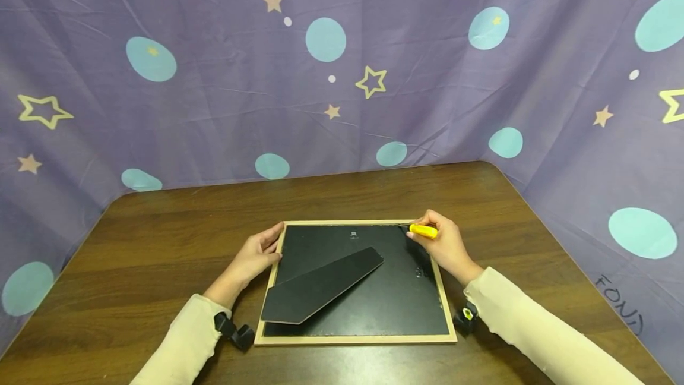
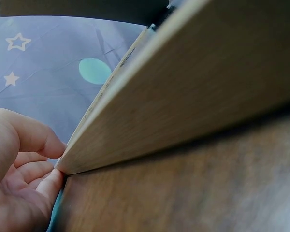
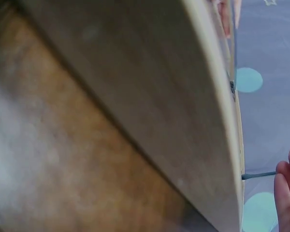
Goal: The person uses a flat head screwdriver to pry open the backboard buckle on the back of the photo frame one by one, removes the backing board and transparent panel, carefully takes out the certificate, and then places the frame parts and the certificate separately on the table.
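A picture frame with a pale wooden rim lies face down on the table, its black backing board showing. The black easel stand slants across the board. My left hand grips the frame's left side near the far corner; in the left wrist view, bent digits meet at the wooden edge. My right hand holds a screwdriver by its yellow handle. The screwdriver's thin dark shaft reaches the frame's far inner edge, close to the right corner. In the right wrist view that hand is partly cut off.
The brown wooden table extends around the frame on all sides. A purple curtain with stars and blue spots hangs behind and beside it. Black wrist devices sit close to the frame's left and right sides.
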`<state>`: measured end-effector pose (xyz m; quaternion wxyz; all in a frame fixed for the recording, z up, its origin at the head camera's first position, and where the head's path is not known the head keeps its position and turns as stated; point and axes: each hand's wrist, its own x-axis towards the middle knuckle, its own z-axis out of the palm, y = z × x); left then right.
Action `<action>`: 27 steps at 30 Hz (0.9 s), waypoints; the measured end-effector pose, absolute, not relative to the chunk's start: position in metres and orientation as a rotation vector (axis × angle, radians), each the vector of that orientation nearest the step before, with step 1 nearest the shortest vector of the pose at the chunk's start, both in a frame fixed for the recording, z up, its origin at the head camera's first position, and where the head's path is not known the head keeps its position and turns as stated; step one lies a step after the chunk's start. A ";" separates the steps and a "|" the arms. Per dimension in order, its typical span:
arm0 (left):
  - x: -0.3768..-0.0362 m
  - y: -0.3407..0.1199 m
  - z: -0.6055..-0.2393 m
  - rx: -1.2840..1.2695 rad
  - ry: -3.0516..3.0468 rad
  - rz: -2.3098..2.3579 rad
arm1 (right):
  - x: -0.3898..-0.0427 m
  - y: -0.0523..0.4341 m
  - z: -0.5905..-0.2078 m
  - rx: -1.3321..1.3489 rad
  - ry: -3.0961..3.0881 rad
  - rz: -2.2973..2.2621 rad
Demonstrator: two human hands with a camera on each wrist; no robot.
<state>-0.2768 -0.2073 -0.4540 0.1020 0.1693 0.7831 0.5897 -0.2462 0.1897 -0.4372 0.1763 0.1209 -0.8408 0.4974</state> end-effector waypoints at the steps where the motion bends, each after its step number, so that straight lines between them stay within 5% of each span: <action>1: -0.277 -0.207 -0.454 0.500 2.313 1.739 | -0.246 0.189 -0.437 0.345 -2.390 1.373; 27: -0.278 -0.207 -0.454 0.505 2.314 1.738 | -0.274 0.181 -0.420 0.410 -2.436 1.313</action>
